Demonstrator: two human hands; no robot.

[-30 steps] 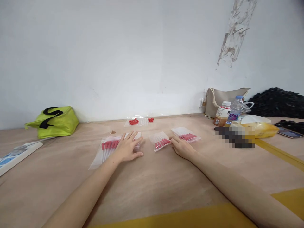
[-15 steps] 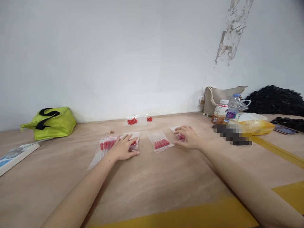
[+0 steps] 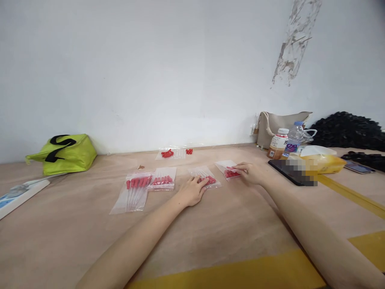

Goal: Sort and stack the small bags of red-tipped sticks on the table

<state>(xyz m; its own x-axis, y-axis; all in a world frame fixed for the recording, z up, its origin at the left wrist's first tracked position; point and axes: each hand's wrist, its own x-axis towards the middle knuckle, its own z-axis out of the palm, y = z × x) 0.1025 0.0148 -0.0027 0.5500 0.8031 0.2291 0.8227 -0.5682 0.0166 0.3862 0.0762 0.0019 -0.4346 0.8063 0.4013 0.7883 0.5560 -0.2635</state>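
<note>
Clear zip bags of red-bulbed droppers lie in a row on the brown-covered table. My left hand (image 3: 193, 191) rests with fingers apart on one bag (image 3: 214, 182), partly covering its red bulbs. At the right end of the row, my right hand (image 3: 251, 173) has its fingers and thumb closed at the edge of another bag (image 3: 226, 168). Further left are a folded-looking bag (image 3: 161, 180) and, overlapping it, a longer bag (image 3: 134, 196) whose clear stems point toward me. Neither of these two is touched.
Loose red bulbs (image 3: 167, 153) and clear tubes lie on plastic by the wall. A green bag (image 3: 69, 154) and a power strip (image 3: 27, 196) are at left. At right stand a drink bottle (image 3: 277, 143), a water bottle (image 3: 294, 140), a tissue pack (image 3: 326, 162) and a dark flat device (image 3: 281, 168).
My left hand has moved right, off the two left bags and onto the third. My right hand has shifted slightly right, uncovering more of the rightmost bag, its fingers now at the edge.
</note>
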